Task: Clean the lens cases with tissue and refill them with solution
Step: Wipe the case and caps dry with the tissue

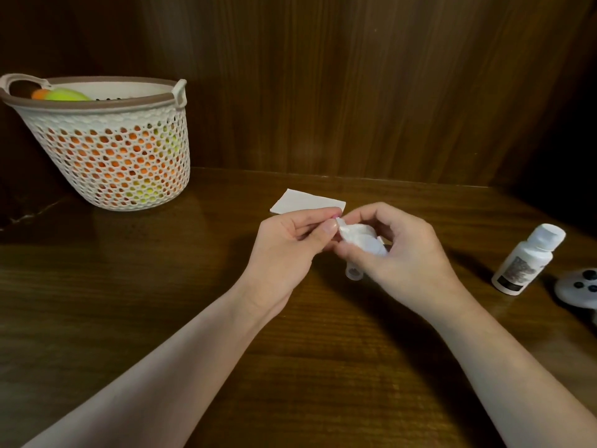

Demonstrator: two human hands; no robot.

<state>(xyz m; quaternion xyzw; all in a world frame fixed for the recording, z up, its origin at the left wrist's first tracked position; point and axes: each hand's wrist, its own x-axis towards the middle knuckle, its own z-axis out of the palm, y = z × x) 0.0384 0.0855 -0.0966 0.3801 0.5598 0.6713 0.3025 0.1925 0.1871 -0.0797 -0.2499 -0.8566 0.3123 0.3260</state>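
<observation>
Two hands meet above the wooden table (129,302), just in front of a flat folded tissue (303,202). Left hand (287,250) pinches a crumpled tissue wad (350,232) between thumb and forefinger. Right hand (397,250) curls around a clear lens case (358,265). Right of the folded tissue stands a white solution bottle (526,258); far left, a basket (106,147).

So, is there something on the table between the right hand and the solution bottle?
Nothing visible. Bare table lies between the right hand, which grips the lens case and tissue, and the solution bottle.
</observation>
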